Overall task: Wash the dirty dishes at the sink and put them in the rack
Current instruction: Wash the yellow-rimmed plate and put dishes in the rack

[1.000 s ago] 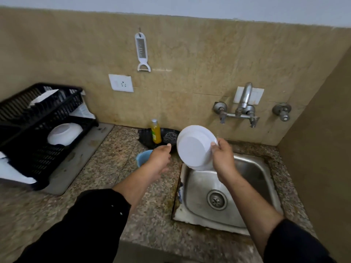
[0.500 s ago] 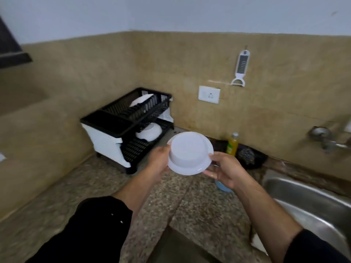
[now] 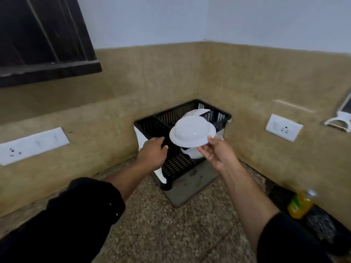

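Observation:
A white bowl [image 3: 191,131] hangs upside down over the black dish rack [image 3: 150,123] in the corner of the counter. My right hand [image 3: 218,154] pinches the bowl's rim at its right side. My left hand [image 3: 152,153] is off the bowl, with its fingers curled over the front rim of the rack's upper tier. Another white bowl [image 3: 192,153] lies upside down on the rack's lower tier, partly hidden by the held bowl. A white plate [image 3: 197,112] stands in the upper tier behind it.
The rack sits on a grey drain tray [image 3: 190,188] on the speckled granite counter. A yellow soap bottle [image 3: 300,205] and a scrubber in a black tray [image 3: 321,224] stand at the right. A wall socket [image 3: 284,128] and a hanging peeler [image 3: 341,118] are on the tiled wall.
I turned left from the sink toward the rack. The bowl moved from both hands to over the rack, held by my right hand alone. My left hand went to the rack's rim.

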